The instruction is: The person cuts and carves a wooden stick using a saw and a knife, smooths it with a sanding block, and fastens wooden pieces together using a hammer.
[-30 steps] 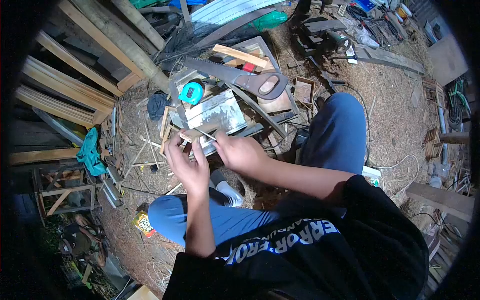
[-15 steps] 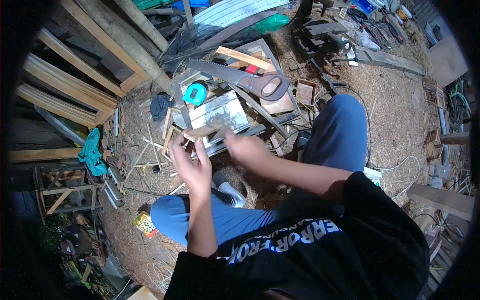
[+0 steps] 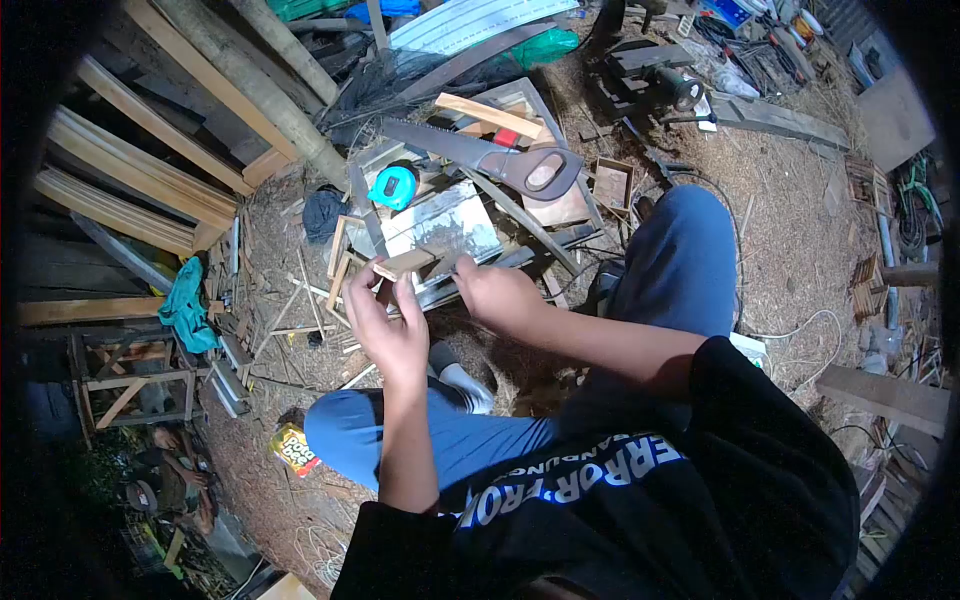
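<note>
My left hand (image 3: 385, 325) grips a small flat wooden block (image 3: 405, 262) between thumb and fingers, its pale cut end facing me. Close by the block's right end is my right hand (image 3: 497, 298), its fingers curled and pinched. Whatever those fingers hold, if anything, is hidden from me. Just beyond the hands lies a whitish worn board (image 3: 440, 222). A turquoise tape measure (image 3: 392, 187) sits at its upper left. Across the pile behind rests a handsaw (image 3: 490, 160) with a brown handle.
A small open wooden box (image 3: 612, 185) stands right of the saw. A dark machine (image 3: 665, 85) is farther back. Long planks (image 3: 140, 165) lean at the left. A yellow snack packet (image 3: 293, 448) lies by my left knee, amid wood shavings.
My right hand has shifted slightly right and lower relative to the block. The left hand keeps its hold on the block, and the whole view has moved a little.
</note>
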{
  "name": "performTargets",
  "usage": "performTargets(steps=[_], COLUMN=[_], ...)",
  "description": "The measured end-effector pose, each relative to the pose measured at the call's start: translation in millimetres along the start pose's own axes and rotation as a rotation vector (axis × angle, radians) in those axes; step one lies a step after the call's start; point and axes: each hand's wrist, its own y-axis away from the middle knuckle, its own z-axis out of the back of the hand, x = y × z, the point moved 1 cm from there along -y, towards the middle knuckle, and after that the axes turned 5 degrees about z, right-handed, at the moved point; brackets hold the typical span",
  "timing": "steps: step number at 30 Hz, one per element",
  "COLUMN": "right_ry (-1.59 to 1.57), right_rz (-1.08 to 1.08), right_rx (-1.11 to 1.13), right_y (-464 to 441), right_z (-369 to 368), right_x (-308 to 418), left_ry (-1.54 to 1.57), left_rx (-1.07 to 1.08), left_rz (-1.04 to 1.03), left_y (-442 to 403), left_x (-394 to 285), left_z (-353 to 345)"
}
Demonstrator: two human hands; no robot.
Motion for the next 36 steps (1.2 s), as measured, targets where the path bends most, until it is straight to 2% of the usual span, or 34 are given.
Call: performTargets(steps=[5,6,9,14,18,22,25,27,31,36], right_ry=[-0.031,-0.016,0.004,-0.011,-0.014,0.039,0.041,0.114,0.1,0.095], right_rz=[0.054,-0.056,0.048,-0.002,0.049,0.011,0.012,-0.043,-0.045,-0.156], right_rx=[-0.049,0.022,-0.025,-0.01,-0.079,0.014,-0.002,0.096,0.117,0.21], right_y=[0.4,-2.1,-1.7,-1.5,0.2,-2.7,0.0,-5.9,0.0,2.0], right_z=[0.4,-2.6,-4.7,-10.4,0.7,-5.2,1.7,-13.3,-4.7,-18.5], right_x=[8.2,3.2,-0.5,-6.4,10.9,-2.1,7.3,-17.1,-6.5,-34.3], left_ry=[-0.058,-0.05,-0.04,-0.005,0.047,0.041,0.104,0.054,-0.016,0.058], left_rx=[0.014,0.003,0.001,-0.009,-0.01,-0.012,0.008,0.02,0.032,0.041], left_rz=[-0.033,-0.031,-0.041,-0.023,-0.005,-0.027,0.027,0.038,-0.032,-0.004], left_y=[-0.7,-0.7,-3.4,-0.6,-0.4,1.0,1.0,2.8,-2.8,-0.5], left_x=[-1.4,0.1,-3.0,-0.9,6.7,10.9,5.1,0.1,-1.1,8.9], left_z=[3.6,1.8,2.2,1.3,-2.1,-1.6,-0.3,1.3,3.8,1.2])
